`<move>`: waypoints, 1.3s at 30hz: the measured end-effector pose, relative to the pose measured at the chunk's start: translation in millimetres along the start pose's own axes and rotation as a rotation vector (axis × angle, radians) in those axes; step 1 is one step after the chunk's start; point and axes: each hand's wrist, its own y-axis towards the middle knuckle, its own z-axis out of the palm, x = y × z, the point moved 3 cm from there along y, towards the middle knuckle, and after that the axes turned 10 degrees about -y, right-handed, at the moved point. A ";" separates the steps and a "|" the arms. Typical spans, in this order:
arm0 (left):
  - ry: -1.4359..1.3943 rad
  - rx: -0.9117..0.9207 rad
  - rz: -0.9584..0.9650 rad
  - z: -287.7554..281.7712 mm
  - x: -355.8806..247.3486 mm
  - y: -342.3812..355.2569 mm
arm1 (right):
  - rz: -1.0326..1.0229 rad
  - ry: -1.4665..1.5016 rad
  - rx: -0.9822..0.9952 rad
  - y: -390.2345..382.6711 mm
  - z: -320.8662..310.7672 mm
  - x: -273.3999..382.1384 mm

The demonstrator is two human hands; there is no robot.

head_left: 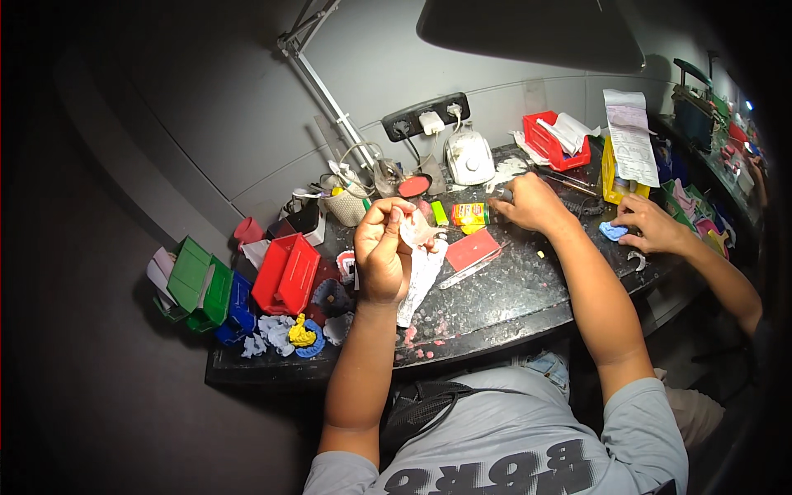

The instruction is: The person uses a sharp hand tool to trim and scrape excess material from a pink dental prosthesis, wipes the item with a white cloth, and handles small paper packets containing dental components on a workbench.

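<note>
My left hand (384,257) is raised over the bench with its fingers pinched on a thin, translucent pinkish moulded piece (420,230). Below that piece, a crumpled white cloth or tissue (422,285) lies on the bench. My right hand (535,203) is farther back, its fingers curled round a dark grey cylindrical end (505,195), most of it hidden. Just left of these fingers is a small yellow, red and green packet (469,214). Nearer to me lie a flat red sheet (473,249) and a slim metal hand tool (469,273).
Another person's hand (649,226) touches a blue moulded piece (613,231) at the right. Red bins (286,272), green bins (194,276) and grey moulded lumps (276,330) crowd the left. A white box with a dial (470,158) stands behind; a lamp shade (528,33) hangs overhead.
</note>
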 end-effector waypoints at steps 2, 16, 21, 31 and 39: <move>-0.085 -0.053 -0.084 -0.5 1.3 -0.2 | 0.057 -0.046 -0.035 1.7 0.2 -6.4; 0.007 0.131 0.091 -5.7 5.9 1.4 | 0.124 -0.065 -0.165 8.9 14.9 -32.3; 0.151 0.084 0.133 -17.2 11.3 3.6 | 0.142 -0.082 -0.160 4.7 7.8 -27.7; 0.021 -0.146 -0.060 -31.1 18.0 6.8 | 0.068 -0.048 -0.248 9.7 10.9 -23.9; -0.003 -0.158 -0.067 -27.5 20.6 10.0 | 0.049 0.011 -0.241 4.4 4.5 -23.7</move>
